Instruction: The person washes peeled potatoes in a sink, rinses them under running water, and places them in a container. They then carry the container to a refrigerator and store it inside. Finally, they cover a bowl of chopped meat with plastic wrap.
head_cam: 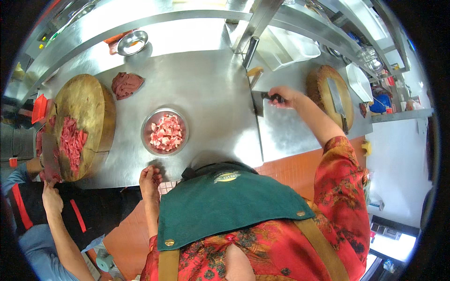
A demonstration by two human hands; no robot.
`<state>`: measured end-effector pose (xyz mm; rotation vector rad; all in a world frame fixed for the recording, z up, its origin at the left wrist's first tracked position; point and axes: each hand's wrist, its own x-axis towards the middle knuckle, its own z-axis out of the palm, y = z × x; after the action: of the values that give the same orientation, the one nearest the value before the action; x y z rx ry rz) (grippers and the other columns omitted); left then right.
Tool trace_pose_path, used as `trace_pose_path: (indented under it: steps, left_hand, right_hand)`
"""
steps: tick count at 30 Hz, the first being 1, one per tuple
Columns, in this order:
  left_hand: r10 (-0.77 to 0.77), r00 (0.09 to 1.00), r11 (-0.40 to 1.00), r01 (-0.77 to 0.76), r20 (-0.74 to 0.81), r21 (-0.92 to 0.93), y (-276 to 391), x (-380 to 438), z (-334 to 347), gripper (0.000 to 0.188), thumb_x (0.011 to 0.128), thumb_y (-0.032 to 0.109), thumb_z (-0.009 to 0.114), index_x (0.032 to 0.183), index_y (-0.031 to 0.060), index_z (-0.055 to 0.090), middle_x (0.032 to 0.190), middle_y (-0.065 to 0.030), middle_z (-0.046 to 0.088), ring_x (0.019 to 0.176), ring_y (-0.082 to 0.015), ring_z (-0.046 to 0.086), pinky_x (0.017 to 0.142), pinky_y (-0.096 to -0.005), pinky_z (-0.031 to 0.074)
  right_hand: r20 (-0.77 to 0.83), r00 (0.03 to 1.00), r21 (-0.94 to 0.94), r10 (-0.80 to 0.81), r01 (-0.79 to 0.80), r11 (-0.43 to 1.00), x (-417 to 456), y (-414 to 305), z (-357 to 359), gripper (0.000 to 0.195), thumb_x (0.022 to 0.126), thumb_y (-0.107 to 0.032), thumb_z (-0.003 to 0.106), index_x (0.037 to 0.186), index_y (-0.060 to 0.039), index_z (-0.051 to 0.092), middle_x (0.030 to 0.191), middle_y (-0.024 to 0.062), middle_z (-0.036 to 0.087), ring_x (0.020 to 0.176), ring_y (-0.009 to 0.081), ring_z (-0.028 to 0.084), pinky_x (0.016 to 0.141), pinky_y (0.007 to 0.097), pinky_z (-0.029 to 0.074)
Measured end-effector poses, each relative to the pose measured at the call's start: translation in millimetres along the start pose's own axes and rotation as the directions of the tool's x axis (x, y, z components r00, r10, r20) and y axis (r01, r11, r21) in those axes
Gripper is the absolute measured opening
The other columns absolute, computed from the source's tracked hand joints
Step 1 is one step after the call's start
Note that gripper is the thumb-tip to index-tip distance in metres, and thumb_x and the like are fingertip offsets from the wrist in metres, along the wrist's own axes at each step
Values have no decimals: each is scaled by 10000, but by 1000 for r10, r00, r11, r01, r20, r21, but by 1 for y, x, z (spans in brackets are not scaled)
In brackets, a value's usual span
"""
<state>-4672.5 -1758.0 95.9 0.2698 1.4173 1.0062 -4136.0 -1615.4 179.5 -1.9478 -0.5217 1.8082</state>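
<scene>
My right hand (285, 96) grips the black handle of a knife (276, 98), low over the steel worktop (211, 87) near the seam between two tables. Its blade is hard to make out against the metal. My left hand (150, 177) is by the front edge of the worktop, its fingers curled with nothing visible in them. Just beyond it, a round steel bowl (143, 138) holds diced pink and white meat (166, 132). A dark red slab of meat (127, 85) lies flat farther back, beside a thick round wooden chopping block (79, 91).
At the left, a co-worker's hands (52, 198) hold a cleaver (51, 158) by sliced red meat (72, 140). Another chopping block (318, 82) at the right bears a cleaver (336, 98). More handled tools (251, 52) stand near the shelf post (258, 23). A steel bowl (132, 43) sits behind.
</scene>
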Motion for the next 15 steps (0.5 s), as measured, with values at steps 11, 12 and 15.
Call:
trace_pose_path:
  steps: [11,12,15]
  left_hand:
    - [52,998,999,-52,-27,-3,-10,-11,10,172,869,192,557,991,71,548,786,-43,593,607,-112,537,535,-224,450]
    - [17,997,1000,-16,-76,21,-12,-14,8,169,863,193,566,983,76,549,779,-44,594,594,-110,538,525,-226,450]
    - [31,998,999,-33,-57,-32,-21,-22,14,165,861,189,567,975,72,545,796,-50,594,599,-106,540,532,-229,457]
  right_hand:
    - [17,969,-179,-245,244,953,95,16,-16,198,775,-136,570,875,28,524,824,140,558,697,220,612,569,300,558]
    - [-7,969,-255,-247,237,937,85,13,1,237,786,-153,570,926,32,524,853,146,563,709,223,613,590,307,553]
    - [-80,807,-715,-585,363,597,38,10,8,382,818,-209,566,1106,32,498,949,167,575,749,234,615,660,322,529]
